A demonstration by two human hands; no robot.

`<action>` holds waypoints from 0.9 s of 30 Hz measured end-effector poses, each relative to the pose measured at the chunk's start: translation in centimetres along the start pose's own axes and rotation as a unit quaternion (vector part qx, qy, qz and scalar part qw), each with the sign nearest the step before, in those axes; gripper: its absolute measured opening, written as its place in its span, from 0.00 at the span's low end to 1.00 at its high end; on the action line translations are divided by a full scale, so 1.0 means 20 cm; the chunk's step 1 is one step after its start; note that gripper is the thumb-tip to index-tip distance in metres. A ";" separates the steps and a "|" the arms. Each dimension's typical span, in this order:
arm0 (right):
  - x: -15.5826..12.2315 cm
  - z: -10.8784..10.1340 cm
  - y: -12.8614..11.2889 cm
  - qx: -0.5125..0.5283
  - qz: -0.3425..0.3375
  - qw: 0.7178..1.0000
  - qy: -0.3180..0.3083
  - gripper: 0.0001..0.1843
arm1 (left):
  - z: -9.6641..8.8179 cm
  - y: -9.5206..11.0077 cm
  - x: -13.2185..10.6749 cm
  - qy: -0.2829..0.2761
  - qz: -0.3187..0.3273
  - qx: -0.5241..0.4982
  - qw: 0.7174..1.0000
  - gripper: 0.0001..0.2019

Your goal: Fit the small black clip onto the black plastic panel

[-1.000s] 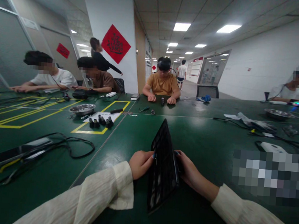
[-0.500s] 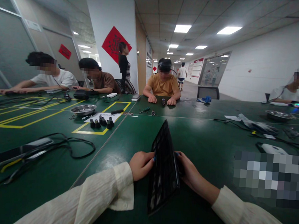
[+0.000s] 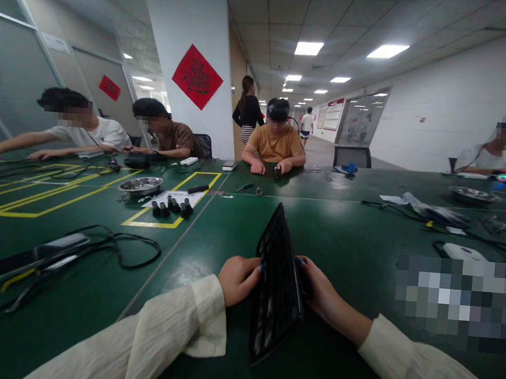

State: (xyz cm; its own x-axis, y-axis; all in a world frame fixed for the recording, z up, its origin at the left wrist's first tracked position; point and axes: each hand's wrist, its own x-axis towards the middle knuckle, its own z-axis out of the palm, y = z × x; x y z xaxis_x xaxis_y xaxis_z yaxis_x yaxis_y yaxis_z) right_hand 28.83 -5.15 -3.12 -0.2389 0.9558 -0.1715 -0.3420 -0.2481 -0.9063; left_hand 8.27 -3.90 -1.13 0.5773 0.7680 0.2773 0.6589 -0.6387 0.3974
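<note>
A black keyboard [image 3: 275, 285] stands on its long edge on the green table [image 3: 354, 244], tilted slightly, running away from me. My left hand [image 3: 237, 279] is curled against its left face, fingertips touching the keys. On the other side, my right hand [image 3: 317, 288] wraps round its right edge and back. Both arms wear cream sleeves.
A phone with tangled black cables [image 3: 55, 253] lies at the left. Further back sit a metal bowl [image 3: 140, 185] and small black parts [image 3: 170, 206] on paper. A white device [image 3: 461, 251] and cables lie at the right. Several people sit round the table.
My hands and the keyboard have stayed nearly still. A standing person in the background has walked to the right, behind the pillar and toward the corridor. The person opposite has brought both hands together.
</note>
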 end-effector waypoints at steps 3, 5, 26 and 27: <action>-0.01 0.00 0.00 -0.004 0.008 1.000 -0.001 0.13 | 0.00 0.00 0.00 0.003 -0.004 0.002 1.000 0.21; 0.00 -0.01 0.00 -0.004 0.012 1.000 -0.003 0.13 | -0.01 0.01 0.00 0.003 -0.022 -0.004 1.000 0.22; 0.01 -0.02 0.03 -0.003 -0.008 1.000 -0.018 0.11 | -0.02 0.02 0.00 -0.015 -0.051 -0.030 0.998 0.25; 0.01 -0.02 0.03 0.000 -0.013 1.000 -0.018 0.11 | -0.02 0.02 0.00 -0.017 -0.045 -0.025 0.999 0.24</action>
State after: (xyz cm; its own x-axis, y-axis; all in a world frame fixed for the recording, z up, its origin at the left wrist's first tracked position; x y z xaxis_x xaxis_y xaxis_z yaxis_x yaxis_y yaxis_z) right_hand 28.99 -4.96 -3.90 -0.2615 0.9559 -0.1339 -0.3490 -0.2230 -0.9102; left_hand 8.45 -4.10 -0.63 0.5335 0.8193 0.2100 0.6835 -0.5639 0.4635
